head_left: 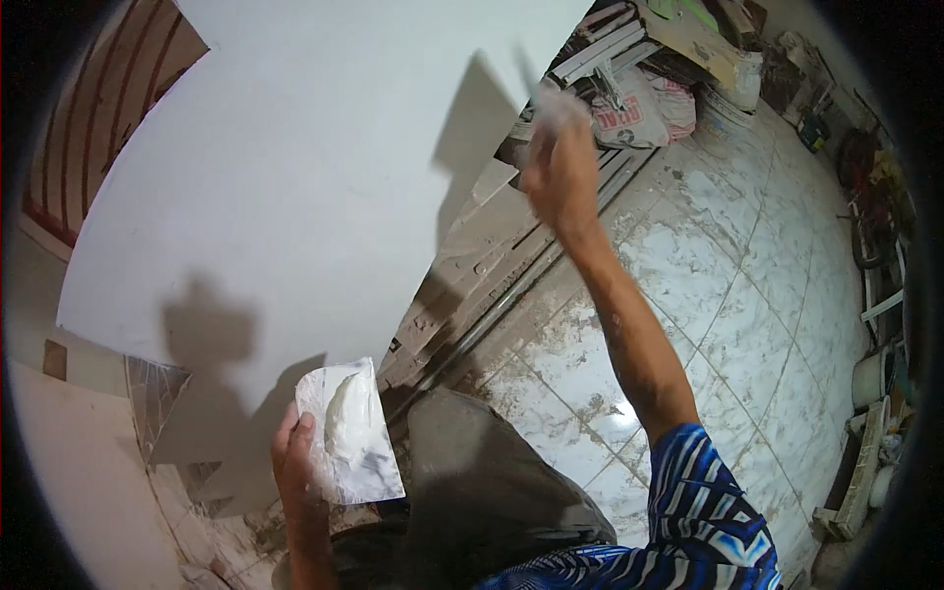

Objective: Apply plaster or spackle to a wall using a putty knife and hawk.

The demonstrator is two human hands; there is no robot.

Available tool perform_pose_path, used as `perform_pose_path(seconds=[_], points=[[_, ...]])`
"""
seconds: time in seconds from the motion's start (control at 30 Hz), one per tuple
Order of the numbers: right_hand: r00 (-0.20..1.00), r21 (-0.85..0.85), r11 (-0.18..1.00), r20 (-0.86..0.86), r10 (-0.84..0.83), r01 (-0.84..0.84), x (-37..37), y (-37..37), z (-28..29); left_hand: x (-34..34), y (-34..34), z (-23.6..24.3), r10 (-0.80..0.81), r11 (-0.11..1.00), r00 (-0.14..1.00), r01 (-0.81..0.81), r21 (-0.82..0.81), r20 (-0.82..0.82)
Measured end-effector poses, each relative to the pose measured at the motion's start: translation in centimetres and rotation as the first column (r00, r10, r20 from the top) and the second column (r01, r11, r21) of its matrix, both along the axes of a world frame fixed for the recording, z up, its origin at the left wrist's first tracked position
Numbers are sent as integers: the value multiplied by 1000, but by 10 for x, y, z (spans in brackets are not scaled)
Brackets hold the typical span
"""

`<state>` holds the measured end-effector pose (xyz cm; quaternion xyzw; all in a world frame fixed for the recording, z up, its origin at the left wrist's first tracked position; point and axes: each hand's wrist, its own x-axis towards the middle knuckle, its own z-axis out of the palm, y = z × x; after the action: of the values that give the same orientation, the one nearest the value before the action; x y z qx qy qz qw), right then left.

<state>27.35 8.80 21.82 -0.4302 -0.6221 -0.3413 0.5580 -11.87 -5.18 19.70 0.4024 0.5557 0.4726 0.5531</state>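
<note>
My left hand [292,452] grips a flat white board [383,477] by its left side, thumb on top. A thick heap of white putty [351,418] lies on the board. Farther off, my right hand [562,162] is raised over the edge of a large white panel [275,147], its fingers closed and smeared with white. From it juts a putty knife [524,69], blurred and seen nearly edge-on; its broad blade shows as a shadow on the panel. I cannot tell whether the blade touches the panel.
Metal profiles [600,49] and a printed sack [644,108] are piled at the far right, beside a white bucket [745,84]. A long metal bar [511,293] lies along the panel's right edge. White stains cover the tiled floor [757,295]. Clutter lines the right wall.
</note>
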Motion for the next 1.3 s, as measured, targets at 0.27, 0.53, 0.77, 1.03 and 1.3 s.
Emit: perform_pose_path(seconds=[0.27, 0.53, 0.77, 1.03, 1.3], points=[[973, -135, 987, -199, -115, 89, 4, 35, 30, 6, -7, 14, 0, 1000, 1000, 1, -16, 26], [998, -156, 988, 65, 27, -16, -74, 5, -62, -5, 2, 6, -96, 995, 994, 97, -13, 51], [952, -373, 918, 208, 224, -134, -36, -18, -66, -6, 4, 0, -42, 999, 999, 42, -9, -23], [938, -279, 954, -287, -193, 111, -3, 25, 35, 1, 1, 6, -102, 995, 994, 102, -2, 46], [998, -158, 987, 67, 15, -4, -82, 15, -20, -24, -3, -21, -37, 997, 998, 41, 72, -51]])
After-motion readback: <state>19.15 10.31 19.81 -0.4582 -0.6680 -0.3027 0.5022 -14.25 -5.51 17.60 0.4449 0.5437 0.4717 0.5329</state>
